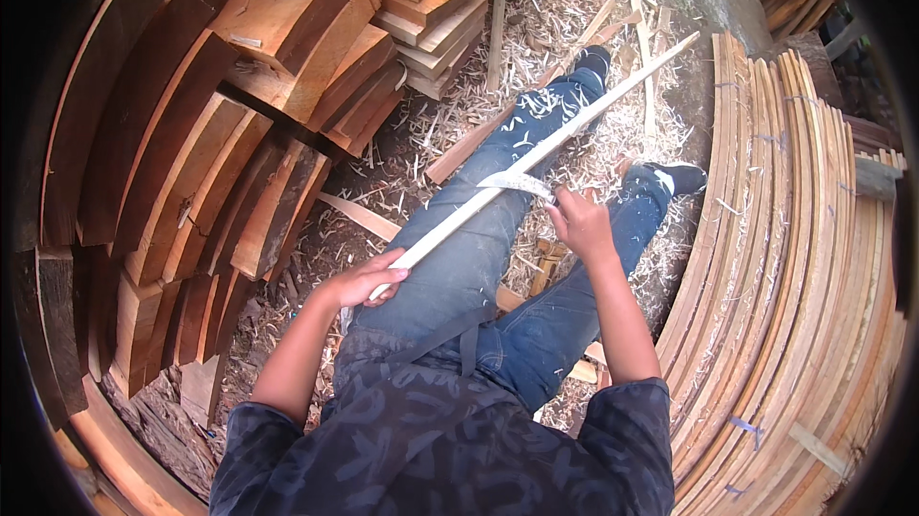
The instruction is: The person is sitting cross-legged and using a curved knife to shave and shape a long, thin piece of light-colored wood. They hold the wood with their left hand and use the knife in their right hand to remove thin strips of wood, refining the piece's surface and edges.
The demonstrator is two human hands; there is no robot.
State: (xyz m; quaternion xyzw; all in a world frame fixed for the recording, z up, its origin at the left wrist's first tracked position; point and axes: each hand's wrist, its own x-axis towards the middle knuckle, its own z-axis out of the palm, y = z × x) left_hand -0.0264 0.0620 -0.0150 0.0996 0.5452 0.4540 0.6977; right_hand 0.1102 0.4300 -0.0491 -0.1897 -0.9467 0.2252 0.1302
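A long, pale wooden stick lies slantwise over my left thigh and shin, its far tip above the floor beyond my left foot. My left hand is closed around its near end. In my right hand is a knife with a pale, curved blade, which crosses the stick near its middle. The knife's handle is mostly hidden by my fingers. Thin curled shavings cling to my jeans around the stick.
Thick wooden planks are stacked high on my left. Bundles of long, thin wooden strips, tied with strings, lie along my right. Wood shavings and offcuts cover the ground, and a brown wooden block sits between my legs.
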